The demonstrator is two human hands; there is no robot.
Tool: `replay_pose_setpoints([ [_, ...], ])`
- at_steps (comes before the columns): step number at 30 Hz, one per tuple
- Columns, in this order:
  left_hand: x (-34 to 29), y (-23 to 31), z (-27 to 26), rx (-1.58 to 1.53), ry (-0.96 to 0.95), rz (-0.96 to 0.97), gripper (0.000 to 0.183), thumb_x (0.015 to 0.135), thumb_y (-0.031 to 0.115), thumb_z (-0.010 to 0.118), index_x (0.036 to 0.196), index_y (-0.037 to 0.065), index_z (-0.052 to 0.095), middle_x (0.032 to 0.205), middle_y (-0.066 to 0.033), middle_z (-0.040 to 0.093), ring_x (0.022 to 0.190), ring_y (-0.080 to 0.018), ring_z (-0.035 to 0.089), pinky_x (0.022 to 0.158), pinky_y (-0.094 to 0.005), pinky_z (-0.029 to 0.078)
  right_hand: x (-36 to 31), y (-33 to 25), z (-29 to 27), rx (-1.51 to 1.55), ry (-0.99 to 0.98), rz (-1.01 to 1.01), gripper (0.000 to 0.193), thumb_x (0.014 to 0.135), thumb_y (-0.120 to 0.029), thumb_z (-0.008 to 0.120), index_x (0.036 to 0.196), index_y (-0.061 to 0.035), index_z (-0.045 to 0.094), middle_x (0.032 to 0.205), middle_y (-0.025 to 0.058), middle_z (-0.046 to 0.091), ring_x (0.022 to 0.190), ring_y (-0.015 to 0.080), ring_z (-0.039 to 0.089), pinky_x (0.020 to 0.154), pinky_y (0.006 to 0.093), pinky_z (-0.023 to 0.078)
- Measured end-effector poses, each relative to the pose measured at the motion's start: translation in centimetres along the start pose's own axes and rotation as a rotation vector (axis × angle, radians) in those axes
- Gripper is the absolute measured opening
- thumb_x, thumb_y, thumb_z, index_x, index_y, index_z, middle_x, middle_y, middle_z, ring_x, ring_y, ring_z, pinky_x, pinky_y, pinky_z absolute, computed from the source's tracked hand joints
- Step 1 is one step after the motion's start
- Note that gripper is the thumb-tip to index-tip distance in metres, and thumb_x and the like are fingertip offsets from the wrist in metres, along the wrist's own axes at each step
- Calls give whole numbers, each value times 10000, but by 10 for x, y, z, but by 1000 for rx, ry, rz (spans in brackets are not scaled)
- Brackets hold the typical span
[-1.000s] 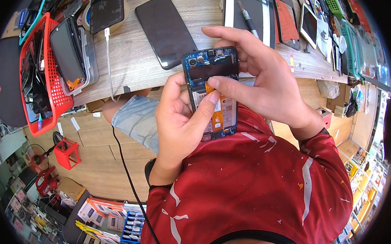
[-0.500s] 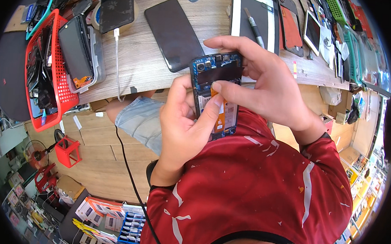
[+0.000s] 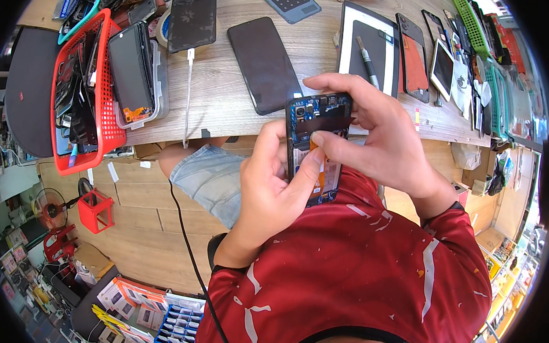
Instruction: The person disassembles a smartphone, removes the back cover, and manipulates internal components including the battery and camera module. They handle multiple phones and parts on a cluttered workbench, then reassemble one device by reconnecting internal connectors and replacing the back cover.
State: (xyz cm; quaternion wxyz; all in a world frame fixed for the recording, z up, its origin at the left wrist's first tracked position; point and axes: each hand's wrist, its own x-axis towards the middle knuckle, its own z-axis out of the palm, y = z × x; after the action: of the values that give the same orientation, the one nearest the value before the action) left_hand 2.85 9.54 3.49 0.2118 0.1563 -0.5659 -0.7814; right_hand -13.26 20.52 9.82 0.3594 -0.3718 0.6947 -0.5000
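Observation:
I hold an opened phone (image 3: 304,126) upright in both hands at the bench's near edge. Its back is off, baring a blue circuit board (image 3: 315,107) at the top, a dark panel below it and an orange flex cable (image 3: 318,184) over the battery. My left hand (image 3: 268,186) wraps the lower left side, thumb on the flex cable. Fingers of my right hand (image 3: 386,139) curl round the upper right edge, and its thumb tip presses near the cable's upper end. The thumbs hide part of the cable. Just beyond lies a dark-faced phone (image 3: 267,67).
At left stand a red basket (image 3: 114,134) of phone parts and a clear box (image 3: 160,99) with screens. A white cable (image 3: 188,100) hangs over the bench edge. A pen-like tool (image 3: 366,62) rests on a black-and-white tablet (image 3: 349,27). More phones lie at right.
The bench and its things sit slightly lower and farther right in view, and the held phone shifts likewise. Both hands keep their hold, with the thumbs in much the same place.

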Motion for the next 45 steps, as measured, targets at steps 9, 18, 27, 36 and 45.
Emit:
replay_pose_setpoints([
  [9, 5, 2, -1, -209, 147, 35, 383, 1037, -69, 673, 1381, -46, 508, 1243, -156, 745, 1101, -125, 714, 964, -272, 551, 5, 5, -7, 325, -54, -23, 664, 954, 53, 763, 1562, -16, 503, 1258, 76, 676, 1170, 134, 665, 995, 302, 568],
  [18, 3, -1, -2, -201, 182, 53, 407, 1027, -93, 670, 1391, -53, 494, 1245, -154, 742, 1120, -126, 702, 986, -272, 542, 7, 16, 8, 370, 16, -20, 667, 969, 78, 734, 1577, -16, 476, 1204, 62, 655, 1137, 122, 665, 972, 288, 574],
  [27, 3, -4, -1, -133, 184, 106, 413, 1030, -91, 662, 1403, -66, 484, 1237, -165, 741, 1104, -124, 706, 974, -268, 546, 10, 16, 19, 410, 51, -18, 603, 999, 61, 711, 1553, 12, 478, 1226, 84, 671, 1141, 128, 674, 990, 294, 576],
  [36, 3, -6, -2, -55, 183, 143, 417, 1032, -91, 656, 1407, -77, 476, 1222, -166, 742, 1084, -115, 707, 956, -256, 546, 10, 22, 26, 438, 97, -14, 568, 994, 59, 701, 1525, 30, 502, 1272, 96, 680, 1174, 136, 681, 1009, 296, 570],
  [45, 1, 1, 0, -64, 189, 186, 401, 1027, -94, 658, 1388, -68, 486, 1232, -159, 729, 1078, -119, 707, 948, -250, 545, 7, 26, 30, 444, 112, -135, 597, 1004, 69, 704, 1559, 15, 490, 1281, 99, 669, 1161, 151, 691, 1011, 307, 578],
])
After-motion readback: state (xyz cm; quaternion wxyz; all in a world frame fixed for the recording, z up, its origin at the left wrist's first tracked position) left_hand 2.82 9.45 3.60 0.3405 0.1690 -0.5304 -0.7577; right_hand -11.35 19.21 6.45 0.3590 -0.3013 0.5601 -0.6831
